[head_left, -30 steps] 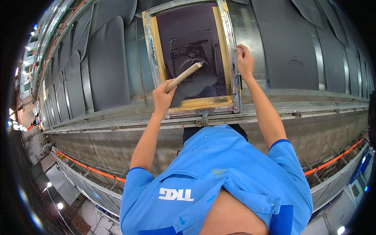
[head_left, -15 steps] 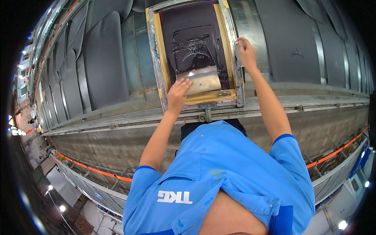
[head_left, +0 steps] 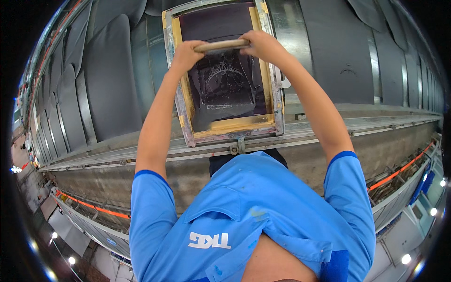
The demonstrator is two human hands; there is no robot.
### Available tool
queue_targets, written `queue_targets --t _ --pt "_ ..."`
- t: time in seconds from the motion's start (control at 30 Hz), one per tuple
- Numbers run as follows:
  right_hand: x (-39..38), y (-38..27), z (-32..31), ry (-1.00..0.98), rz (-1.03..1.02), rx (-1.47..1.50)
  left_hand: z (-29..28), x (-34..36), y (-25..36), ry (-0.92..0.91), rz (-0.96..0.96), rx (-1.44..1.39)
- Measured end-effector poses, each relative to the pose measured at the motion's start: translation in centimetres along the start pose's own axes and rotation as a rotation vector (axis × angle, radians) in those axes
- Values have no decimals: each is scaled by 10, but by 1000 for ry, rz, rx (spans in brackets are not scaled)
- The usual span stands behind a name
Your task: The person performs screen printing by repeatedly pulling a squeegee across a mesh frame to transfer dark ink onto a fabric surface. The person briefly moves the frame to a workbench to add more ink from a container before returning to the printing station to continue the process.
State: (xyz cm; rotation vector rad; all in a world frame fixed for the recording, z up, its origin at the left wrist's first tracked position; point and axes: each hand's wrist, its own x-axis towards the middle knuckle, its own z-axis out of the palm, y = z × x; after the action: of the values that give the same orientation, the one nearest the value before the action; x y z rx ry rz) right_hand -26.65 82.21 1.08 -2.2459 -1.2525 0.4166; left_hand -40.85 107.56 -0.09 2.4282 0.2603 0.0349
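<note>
A screen-printing frame (head_left: 213, 137) with a metal rim and yellow-taped inner edges lies in front of me. Across the far half of its dark mesh (head_left: 213, 23), a squeegee (head_left: 221, 45) is held crosswise, its light rounded handle facing up. My left hand (head_left: 188, 55) is closed round the left end of that handle, and my right hand (head_left: 262, 45) grips the right end. The squeegee's blade is hidden from this angle. Wet-looking dark ink and a pale fan-shaped pattern (head_left: 225, 71) show on the mesh between my forearms.
Dark grey sheets lie in rows on the metal bench, some to the left (head_left: 112, 80) and some to the right (head_left: 340, 51). A metal rail (head_left: 141, 159) runs along the bench's near edge, with a bracket (head_left: 240, 144) at the frame. Behind me runs an orange strip (head_left: 94, 205).
The squeegee has gone from the near end of the mesh to the far half. My right hand has left the frame's right side and taken hold of the squeegee too.
</note>
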Motion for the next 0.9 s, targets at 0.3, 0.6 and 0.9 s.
queue_targets --t 0.3,0.6,0.9 --pt "-87 -11 78 205 -16 129 53 -87 14 136 47 124" --pt "-182 -43 92 128 37 378 62 -175 33 17 87 7" --pt "-100 81 73 492 618 803 13 -31 19 148 44 0"
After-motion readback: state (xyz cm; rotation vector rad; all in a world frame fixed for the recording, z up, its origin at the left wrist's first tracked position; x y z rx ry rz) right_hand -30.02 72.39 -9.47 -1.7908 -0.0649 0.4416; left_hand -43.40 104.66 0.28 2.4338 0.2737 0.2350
